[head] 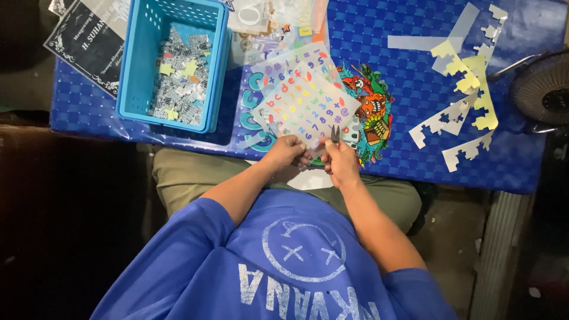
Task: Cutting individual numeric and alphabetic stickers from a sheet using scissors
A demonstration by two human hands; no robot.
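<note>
Sticker sheet (305,104): left hand (284,151) pinches near edge; right hand (341,160) grip closed on small scissors (335,134).

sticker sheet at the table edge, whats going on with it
A person in a blue shirt holds the sticker sheet of coloured letters and numbers by its near edge with the left hand. The right hand holds small scissors at that edge. A blue basket of cut pieces sits to the left.

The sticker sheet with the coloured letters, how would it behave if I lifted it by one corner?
The sticker sheet looks thin and flat, so probably light and floppy. Its glossy face may be slippery. Both the left hand and right hand grip its near edge.
</note>
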